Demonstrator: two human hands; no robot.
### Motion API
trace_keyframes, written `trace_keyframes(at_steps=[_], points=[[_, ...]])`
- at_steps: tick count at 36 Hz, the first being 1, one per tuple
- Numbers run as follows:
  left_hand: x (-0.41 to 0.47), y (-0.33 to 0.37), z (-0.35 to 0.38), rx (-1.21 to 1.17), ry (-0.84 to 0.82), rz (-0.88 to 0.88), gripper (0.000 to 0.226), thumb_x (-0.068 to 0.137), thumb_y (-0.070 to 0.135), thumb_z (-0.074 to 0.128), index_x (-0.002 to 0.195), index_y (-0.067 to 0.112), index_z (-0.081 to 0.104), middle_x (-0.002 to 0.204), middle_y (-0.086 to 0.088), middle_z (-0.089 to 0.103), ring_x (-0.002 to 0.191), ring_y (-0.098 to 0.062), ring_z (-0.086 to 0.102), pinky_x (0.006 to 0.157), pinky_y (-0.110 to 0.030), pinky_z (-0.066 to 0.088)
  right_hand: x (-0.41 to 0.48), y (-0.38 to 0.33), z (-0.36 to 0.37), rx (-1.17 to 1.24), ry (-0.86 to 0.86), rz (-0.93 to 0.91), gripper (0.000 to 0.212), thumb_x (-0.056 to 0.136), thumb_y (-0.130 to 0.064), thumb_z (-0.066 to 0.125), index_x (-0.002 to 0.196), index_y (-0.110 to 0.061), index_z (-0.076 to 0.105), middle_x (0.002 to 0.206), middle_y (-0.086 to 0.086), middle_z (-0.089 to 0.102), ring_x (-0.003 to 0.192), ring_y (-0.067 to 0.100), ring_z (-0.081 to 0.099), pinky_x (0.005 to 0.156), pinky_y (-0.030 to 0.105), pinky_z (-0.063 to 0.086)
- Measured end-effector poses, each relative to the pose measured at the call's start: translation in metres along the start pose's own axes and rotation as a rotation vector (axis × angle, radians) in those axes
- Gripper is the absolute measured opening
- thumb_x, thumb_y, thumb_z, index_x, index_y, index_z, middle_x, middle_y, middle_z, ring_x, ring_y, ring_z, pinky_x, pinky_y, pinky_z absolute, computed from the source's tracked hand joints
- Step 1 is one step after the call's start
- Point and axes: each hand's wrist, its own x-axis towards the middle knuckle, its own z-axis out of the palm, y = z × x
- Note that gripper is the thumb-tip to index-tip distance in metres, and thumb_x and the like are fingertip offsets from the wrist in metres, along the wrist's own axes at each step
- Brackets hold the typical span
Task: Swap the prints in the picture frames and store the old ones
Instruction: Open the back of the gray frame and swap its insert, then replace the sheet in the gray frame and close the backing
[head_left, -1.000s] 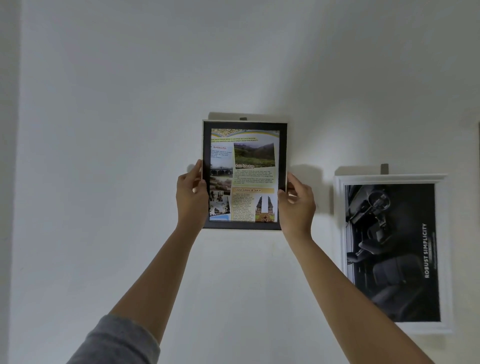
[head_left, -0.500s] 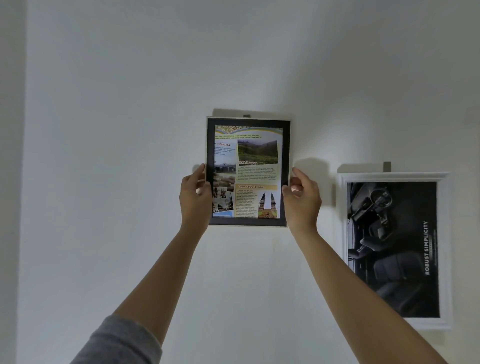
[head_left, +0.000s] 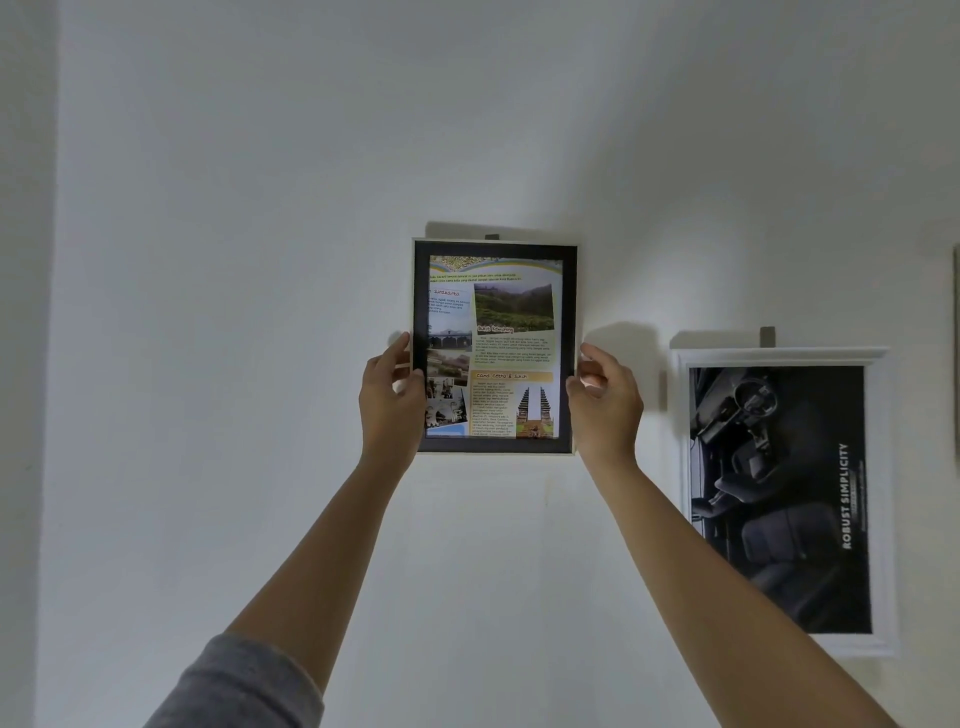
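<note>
Left hand (head_left: 390, 400) and right hand (head_left: 605, 405) are both raised to a black frame (head_left: 495, 446) that sits against the white wall (head_left: 260, 260). The head view is the only one.

The left hand grips the frame's left edge about halfway up, its fingers curled round the side and its thumb lying on the front border. The right hand takes the right edge at much the same height, thumb tip on the border and the other fingers bent round behind it (how far they reach behind the frame is hidden). Both forearms stretch up from the bottom of the picture, and a grey sleeve (head_left: 239, 686) covers the left upper arm.

The frame stands upright in portrait format. A small dark hanger (head_left: 491, 237) shows on the wall just above its top edge. Inside is a colourful print (head_left: 511, 332) with blocks of text, a green hillside photo, several smaller photos down the left side and a split stone gateway at lower right.

To the right and somewhat lower, well apart from the hands, a white frame (head_left: 779, 356) hangs from a grey hook (head_left: 767, 335). It holds a dark print (head_left: 779, 493) of a vehicle interior, with the words "ROBUST SIMPLICITY" running up its right side.
</note>
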Motion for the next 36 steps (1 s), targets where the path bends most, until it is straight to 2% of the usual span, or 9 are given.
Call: trace_keyframes(at_steps=[3,8,15,18,21,25,28,31,36], points=[[0.000,0.000,-0.001,0.001,0.000,-0.002,0.044,0.094,0.001,0.044,0.135,0.015,0.044,0.116,-0.001,0.047,0.098,-0.009,0.051,0.061,-0.001,0.046,0.001,-0.002,-0.001,-0.008,-0.003,0.018,0.038,0.087,0.001,0.053,0.122,-0.011,0.057,0.115,0.006,0.055,0.094,0.011,0.055,0.081,0.014,0.042],[0.003,0.003,-0.005,0.026,-0.003,-0.003,0.043,0.094,0.004,0.046,0.136,0.015,0.043,0.123,-0.006,0.049,0.103,-0.009,0.050,0.062,-0.001,0.046,0.003,-0.008,-0.003,-0.026,-0.017,0.031,0.035,0.088,0.000,0.052,0.120,-0.012,0.058,0.115,0.009,0.057,0.097,0.012,0.054,0.083,0.016,0.040],[0.005,0.028,-0.013,0.160,0.029,0.073,0.041,0.092,0.012,0.052,0.133,0.011,0.045,0.134,-0.003,0.044,0.122,-0.015,0.044,0.075,0.006,0.032,0.006,-0.028,-0.021,-0.071,-0.062,0.038,0.033,0.089,-0.001,0.051,0.119,-0.011,0.058,0.119,0.008,0.056,0.100,0.012,0.053,0.086,0.020,0.039],[0.002,0.047,-0.012,0.217,0.009,0.130,0.040,0.094,0.017,0.050,0.134,0.012,0.045,0.137,-0.004,0.044,0.126,-0.016,0.041,0.094,-0.010,0.030,0.008,-0.043,-0.036,-0.133,-0.095,0.017,0.033,0.088,-0.002,0.051,0.120,-0.010,0.058,0.122,0.009,0.056,0.110,0.019,0.055,0.089,0.020,0.038],[-0.005,0.065,-0.002,0.247,-0.055,0.198,0.038,0.095,0.017,0.048,0.132,0.010,0.046,0.133,-0.006,0.048,0.120,-0.014,0.044,0.092,-0.007,0.033,0.007,-0.060,-0.060,-0.282,-0.160,-0.012,0.035,0.090,-0.007,0.051,0.125,-0.011,0.055,0.128,0.007,0.054,0.117,0.019,0.051,0.092,0.020,0.035],[-0.029,0.087,0.028,0.320,-0.233,0.259,0.040,0.095,0.024,0.048,0.133,0.012,0.047,0.137,-0.006,0.048,0.126,-0.023,0.043,0.107,-0.039,0.037,0.003,-0.079,-0.112,-0.447,-0.198,-0.036,0.036,0.092,-0.012,0.049,0.128,-0.011,0.052,0.134,0.006,0.050,0.122,0.019,0.048,0.103,0.027,0.036],[-0.050,0.095,0.050,0.412,-0.371,0.307,0.042,0.096,0.027,0.046,0.135,0.012,0.044,0.140,-0.006,0.045,0.130,-0.021,0.037,0.105,-0.034,0.030,-0.002,-0.085,-0.143,-0.541,-0.221,-0.021,0.036,0.093,-0.014,0.046,0.128,-0.013,0.051,0.132,0.008,0.051,0.102,0.016,0.057,0.086,0.025,0.046],[-0.078,0.105,0.077,0.423,-0.478,0.356,0.045,0.096,0.031,0.045,0.137,0.014,0.042,0.143,-0.003,0.043,0.132,-0.020,0.036,0.106,-0.034,0.030,-0.008,-0.086,-0.184,-0.683,-0.206,0.023,0.039,0.094,-0.018,0.044,0.133,-0.015,0.047,0.138,0.005,0.046,0.123,0.020,0.046,0.097,0.025,0.037],[-0.126,0.124,0.138,0.404,-0.625,0.429,0.045,0.097,0.034,0.041,0.138,0.016,0.041,0.141,-0.002,0.044,0.128,-0.019,0.041,0.105,-0.034,0.033,-0.004,-0.079,-0.259,-0.838,-0.145,0.075,0.039,0.095,-0.020,0.046,0.133,-0.016,0.046,0.142,0.005,0.043,0.130,0.023,0.041,0.104,0.033,0.036]])
